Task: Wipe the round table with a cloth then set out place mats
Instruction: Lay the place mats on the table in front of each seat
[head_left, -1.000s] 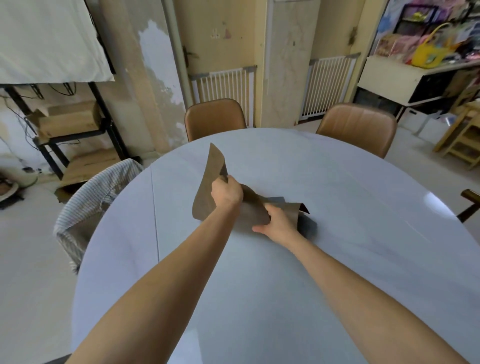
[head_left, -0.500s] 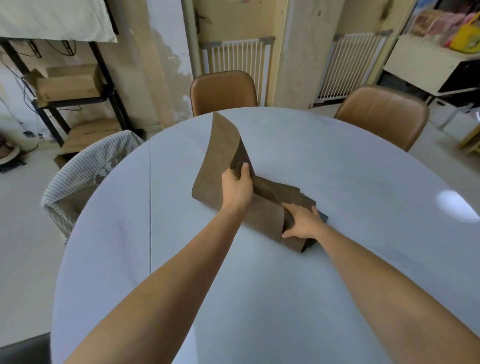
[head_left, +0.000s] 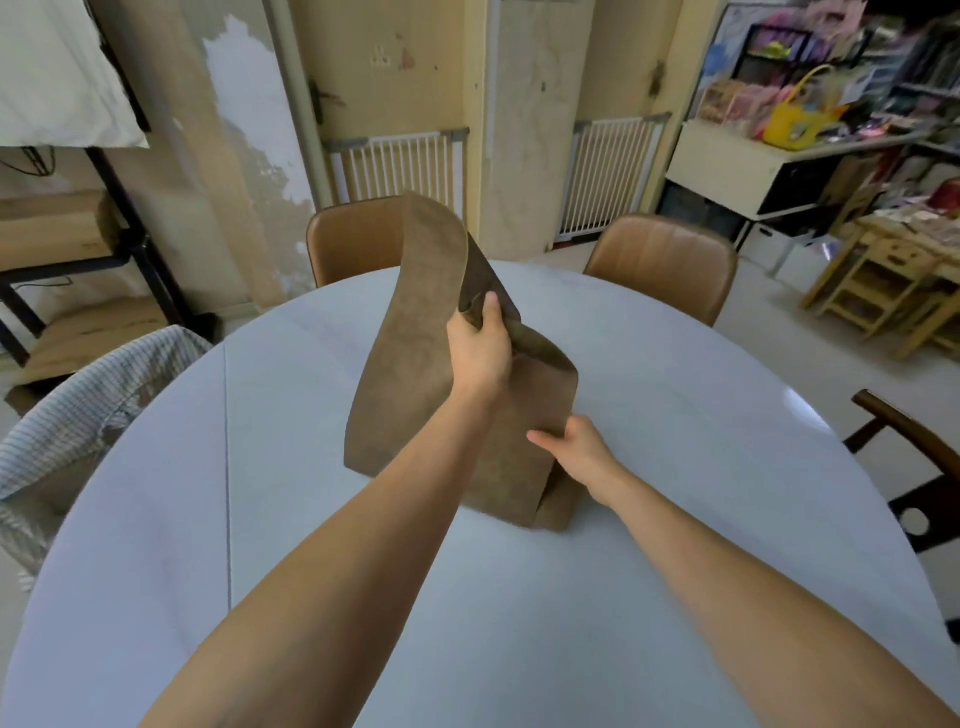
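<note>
You will find no legible text, label, brand, number or sign anywhere in this view. The cluttered shelves (head_left: 878, 67) at two o'clock hold coloured packages, but any print on them is too small and blurred for you to read.
</note>
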